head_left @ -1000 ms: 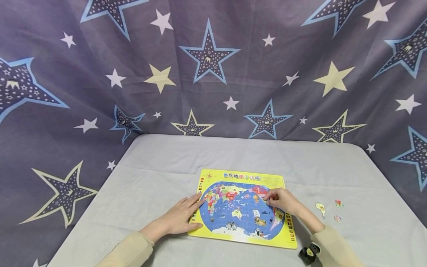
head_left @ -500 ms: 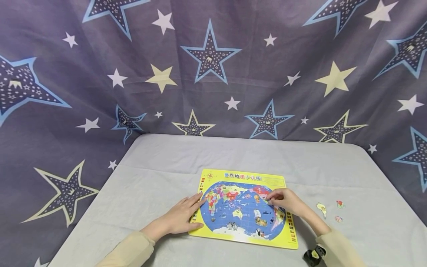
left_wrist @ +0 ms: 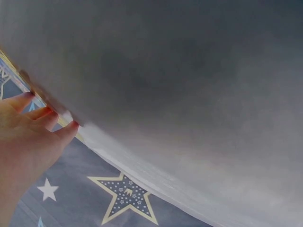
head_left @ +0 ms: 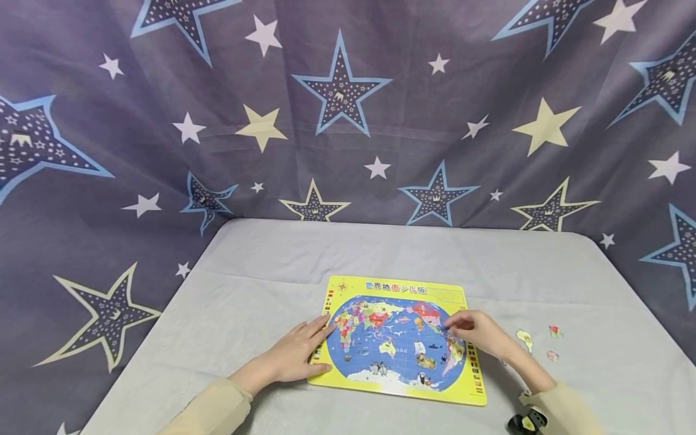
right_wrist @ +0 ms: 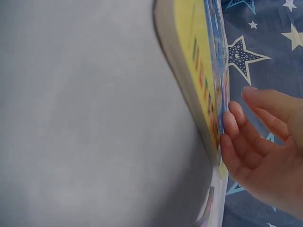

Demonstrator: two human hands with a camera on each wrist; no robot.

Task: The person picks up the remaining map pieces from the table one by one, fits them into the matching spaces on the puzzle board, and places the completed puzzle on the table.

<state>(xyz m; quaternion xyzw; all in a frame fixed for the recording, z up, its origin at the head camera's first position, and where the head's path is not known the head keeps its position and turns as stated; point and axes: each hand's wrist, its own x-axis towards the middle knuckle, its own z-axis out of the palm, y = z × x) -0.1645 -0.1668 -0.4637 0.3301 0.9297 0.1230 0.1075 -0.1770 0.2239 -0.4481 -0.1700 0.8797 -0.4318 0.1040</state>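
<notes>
A yellow-bordered world map puzzle board (head_left: pixel 459 394) lies flat on the table, its blue oval map printed with coloured continents and small animals. My left hand (head_left: pixel 293 353) rests on the board's left edge with the fingers spread; the left wrist view also catches this hand (left_wrist: pixel 33 142) at the edge. Over the map's upper right part is my right hand (head_left: pixel 478 333). In the right wrist view the right hand (right_wrist: pixel 267 161) has loosely bent fingers, thumb apart from them, and nothing between. Its lower fingertips are at the board's edge; contact is hard to judge.
Right of the board lie a yellowish puzzle piece (head_left: pixel 524 338), a red and green piece (head_left: pixel 556 331) and a small pink piece (head_left: pixel 553 356). The right forearm partly hides other small bits. A star-patterned curtain (head_left: pixel 348 157) hangs behind the grey-covered table (head_left: pixel 261 254).
My right hand has drawn back slightly to the right across the map, and its fingers have come off the spot they were pressing near the upper right. The left hand stays put.
</notes>
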